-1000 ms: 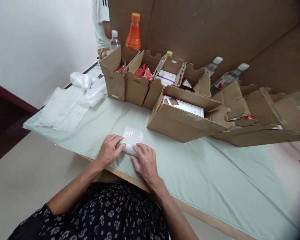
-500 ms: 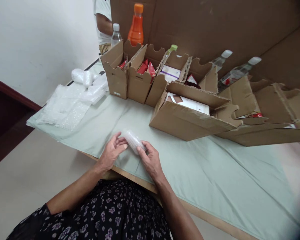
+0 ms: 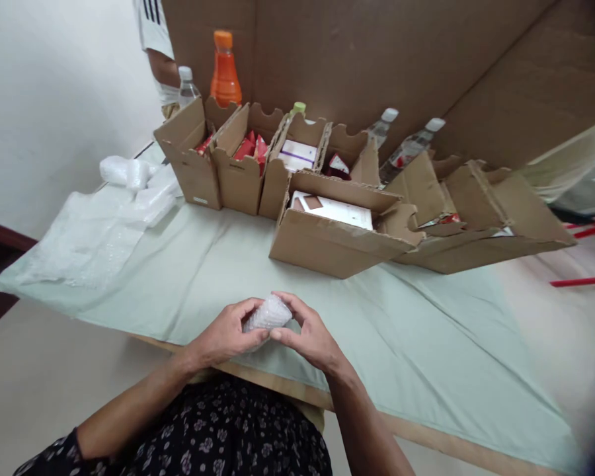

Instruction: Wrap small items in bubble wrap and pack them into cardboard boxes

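Note:
A short roll of clear bubble wrap (image 3: pixel 269 313) is held between my two hands near the front edge of the table. My left hand (image 3: pixel 231 332) grips its left end, thumb in front and fingers behind. On the other end, my right hand (image 3: pixel 308 334) has its thumb and fingers closed around the wrap. Whether anything is inside the roll cannot be seen. Beyond my hands stands a cardboard box (image 3: pixel 344 241) with a white packet (image 3: pixel 332 210) in it.
More bubble wrap (image 3: pixel 86 231) lies at the table's left end. Several cardboard bins (image 3: pixel 238 185) line the back, with red packets inside. An orange bottle (image 3: pixel 225 76) and clear bottles (image 3: pixel 416 147) stand behind. Past them, a person's arm (image 3: pixel 163 68) shows. Red bars (image 3: pixel 585 281) are at right.
My left hand has closed onto the bubble wrap roll, which was held by my right hand alone. The roll has turned and come nearer to me. The camera view has swung right.

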A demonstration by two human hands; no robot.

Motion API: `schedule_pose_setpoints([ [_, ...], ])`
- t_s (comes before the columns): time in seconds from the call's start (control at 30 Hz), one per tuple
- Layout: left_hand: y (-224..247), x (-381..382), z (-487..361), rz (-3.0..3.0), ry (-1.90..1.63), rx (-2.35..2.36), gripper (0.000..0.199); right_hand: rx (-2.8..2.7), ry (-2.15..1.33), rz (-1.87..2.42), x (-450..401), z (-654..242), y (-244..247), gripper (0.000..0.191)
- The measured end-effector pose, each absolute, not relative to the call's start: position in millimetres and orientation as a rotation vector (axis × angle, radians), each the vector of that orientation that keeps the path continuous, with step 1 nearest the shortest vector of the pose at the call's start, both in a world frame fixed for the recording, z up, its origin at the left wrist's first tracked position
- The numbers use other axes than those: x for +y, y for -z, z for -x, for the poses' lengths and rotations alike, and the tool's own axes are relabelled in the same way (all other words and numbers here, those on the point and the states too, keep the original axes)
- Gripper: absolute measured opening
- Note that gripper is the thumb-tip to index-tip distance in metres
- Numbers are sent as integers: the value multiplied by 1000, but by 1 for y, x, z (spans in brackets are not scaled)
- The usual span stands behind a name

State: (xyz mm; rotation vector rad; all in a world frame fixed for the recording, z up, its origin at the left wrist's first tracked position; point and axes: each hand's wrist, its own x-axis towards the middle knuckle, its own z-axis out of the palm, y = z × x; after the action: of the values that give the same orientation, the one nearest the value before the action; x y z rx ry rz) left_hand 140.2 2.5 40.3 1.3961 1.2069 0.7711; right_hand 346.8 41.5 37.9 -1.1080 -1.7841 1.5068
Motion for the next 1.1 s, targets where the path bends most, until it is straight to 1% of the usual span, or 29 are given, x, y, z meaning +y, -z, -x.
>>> schedule_pose_setpoints([
  [0.07,-42,6,-146,-1540,-723,1246,28,-1865,-1398,1187,42,-356,-48,31],
  [0.1,-44,10,-148,-1612,-732,1253,26,-1889,-1338,1218,43,-362,-54,22],
  [0.17,-52,19,-150,-1791,-833,1262,31,-1910,-1225,1239,45,-380,-68,15],
  [0.23,-67,35,-152,-2012,-1020,1298,41,-1891,-1104,1226,50,-402,-87,13],
  [0.27,-76,44,-153,-2121,-1119,1330,45,-1854,-1027,1223,53,-414,-99,15],
  [0.33,-94,66,-158,-2305,-1264,1396,49,-1715,-823,1230,62,-435,-123,25],
  [0.4,-108,88,-166,-2431,-1346,1417,52,-1538,-561,1236,76,-452,-146,37],
  [0.43,-112,98,-171,-2473,-1361,1407,53,-1468,-427,1224,85,-457,-155,40],
  [0.57,-110,122,-186,-2522,-1323,1382,54,-1450,-23,1224,128,-471,-174,34],
  [0.7,-100,122,-191,-2499,-1337,1435,51,-1642,198,1524,160,-480,-165,27],
  [0.87,-99,121,-192,-2548,-1379,1416,55,-1830,533,1796,169,-481,-160,31],
  [0.93,-99,122,-192,-2556,-1397,1407,56,-1888,605,1861,169,-472,-169,36],
  [1.0,-99,123,-193,-2559,-1415,1403,57,-1973,601,1968,169,-459,-183,41],
  [1.1,-98,123,-194,-2559,-1434,1404,55,-2144,403,2152,174,-441,-199,43],
])
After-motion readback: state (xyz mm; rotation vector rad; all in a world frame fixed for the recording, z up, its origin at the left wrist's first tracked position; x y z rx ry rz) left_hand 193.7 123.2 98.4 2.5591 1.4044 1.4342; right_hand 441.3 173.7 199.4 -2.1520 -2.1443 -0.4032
